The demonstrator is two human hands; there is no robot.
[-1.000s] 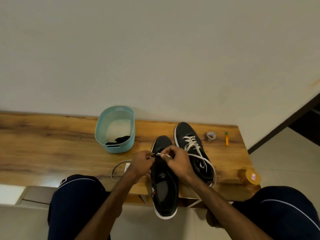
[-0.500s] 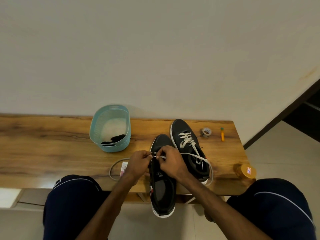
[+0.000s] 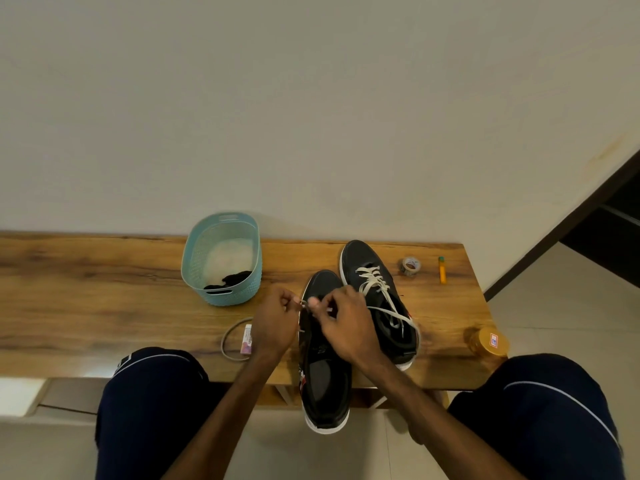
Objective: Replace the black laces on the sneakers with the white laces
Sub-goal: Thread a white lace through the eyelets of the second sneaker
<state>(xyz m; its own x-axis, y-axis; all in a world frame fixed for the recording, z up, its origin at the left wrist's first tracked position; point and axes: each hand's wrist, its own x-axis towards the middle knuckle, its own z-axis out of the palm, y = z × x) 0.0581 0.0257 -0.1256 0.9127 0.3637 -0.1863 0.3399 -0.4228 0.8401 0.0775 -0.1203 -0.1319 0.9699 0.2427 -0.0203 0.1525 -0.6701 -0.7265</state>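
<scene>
wooden bench set against a plain wall, tiled floor below; white lace is pinched by left hand and right hand, held close together over the near sneaker.

Two bare forearms extend from the bottom of the view and converge toward the middle, wrists angled inward. The left hand shows its back to the camera, fingers curled, its fingertips pinching a thin lace. The right hand is just beside it, knuckles up, with thumb and forefinger pinched on the same lace. The fingertips of the two hands nearly meet.
</scene>
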